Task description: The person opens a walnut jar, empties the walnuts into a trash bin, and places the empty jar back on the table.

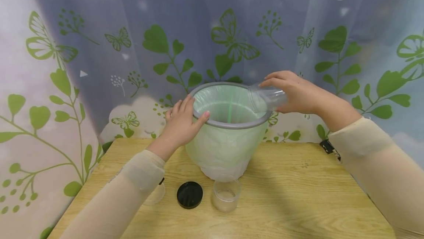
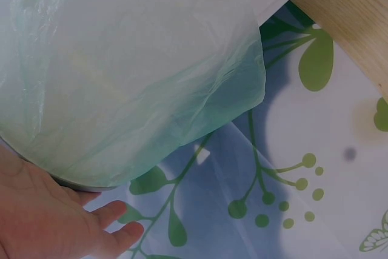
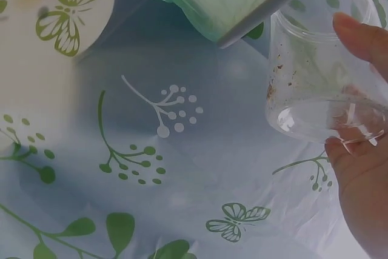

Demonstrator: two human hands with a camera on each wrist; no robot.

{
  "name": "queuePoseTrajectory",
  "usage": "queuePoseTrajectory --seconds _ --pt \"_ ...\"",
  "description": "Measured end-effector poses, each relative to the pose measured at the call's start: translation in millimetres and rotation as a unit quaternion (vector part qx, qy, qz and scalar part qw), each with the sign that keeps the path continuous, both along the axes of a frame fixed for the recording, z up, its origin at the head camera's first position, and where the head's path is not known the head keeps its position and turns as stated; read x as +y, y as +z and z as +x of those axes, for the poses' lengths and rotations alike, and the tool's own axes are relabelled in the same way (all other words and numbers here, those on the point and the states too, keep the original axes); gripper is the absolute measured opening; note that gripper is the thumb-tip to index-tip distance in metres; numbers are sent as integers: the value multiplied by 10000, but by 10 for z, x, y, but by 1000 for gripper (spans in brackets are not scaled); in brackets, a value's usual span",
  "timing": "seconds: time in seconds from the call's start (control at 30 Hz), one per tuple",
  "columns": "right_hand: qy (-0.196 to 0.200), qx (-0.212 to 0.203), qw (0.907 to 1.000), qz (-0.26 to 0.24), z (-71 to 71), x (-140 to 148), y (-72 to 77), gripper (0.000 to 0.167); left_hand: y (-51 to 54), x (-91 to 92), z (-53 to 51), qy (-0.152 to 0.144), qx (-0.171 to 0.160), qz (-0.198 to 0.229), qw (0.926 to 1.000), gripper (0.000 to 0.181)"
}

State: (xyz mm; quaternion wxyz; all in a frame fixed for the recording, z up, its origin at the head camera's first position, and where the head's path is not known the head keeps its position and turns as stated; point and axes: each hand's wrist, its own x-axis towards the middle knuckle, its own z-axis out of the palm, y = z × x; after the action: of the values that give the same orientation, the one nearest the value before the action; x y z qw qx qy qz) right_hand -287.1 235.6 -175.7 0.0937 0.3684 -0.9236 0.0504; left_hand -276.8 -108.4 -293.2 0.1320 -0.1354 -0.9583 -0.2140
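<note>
A trash bin (image 1: 225,147) lined with a pale green plastic bag stands on the table, its grey rim uppermost. My left hand (image 1: 182,122) rests on the left side of that rim, fingers outside and thumb along the top; the left wrist view shows the fingers (image 2: 112,235) extended by the bag. My right hand (image 1: 294,90) grips a clear plastic jar (image 1: 269,98), tipped on its side with its mouth over the bin's right rim. Small brown specks cling inside the jar (image 3: 291,80) in the right wrist view. What lies at the bin's bottom is hidden.
On the wooden table (image 1: 298,191), in front of the bin, sit a black round lid (image 1: 190,195) and a second clear jar (image 1: 226,198). A translucent disc (image 1: 155,195) lies partly behind the left sleeve. A patterned curtain (image 1: 185,18) hangs directly behind. A black clip (image 1: 328,146) holds the table's right edge.
</note>
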Motion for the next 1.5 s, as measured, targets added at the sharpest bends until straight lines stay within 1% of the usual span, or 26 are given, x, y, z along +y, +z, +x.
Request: queuePoseTrajectory --seconds 0.13,0.63,0.83,0.97,1.17,1.37,1.5 --pt "28 0 10000 -4 -10 10 -11 71 -5 4 4 -5 9 9 10000 92" --pt "-73 -119 9999 -100 -8 36 -35 71 -23 5 -16 -30 32 33 10000 94" --pt "-54 -92 9998 -171 -7 63 -54 71 -27 5 -11 -31 19 31 10000 94" --pt "-109 -23 9997 -223 -6 87 -62 72 -21 1 -10 -47 50 11 10000 94" --pt "-100 216 9994 -249 4 122 -88 73 -20 1 -14 -67 75 8 9999 94" --pt "92 515 9978 -403 18 146 -120 73 -19 2 -11 -60 68 12 10000 93" --pt "230 818 9951 -513 22 172 -148 75 -20 6 -5 -64 54 0 10000 92"
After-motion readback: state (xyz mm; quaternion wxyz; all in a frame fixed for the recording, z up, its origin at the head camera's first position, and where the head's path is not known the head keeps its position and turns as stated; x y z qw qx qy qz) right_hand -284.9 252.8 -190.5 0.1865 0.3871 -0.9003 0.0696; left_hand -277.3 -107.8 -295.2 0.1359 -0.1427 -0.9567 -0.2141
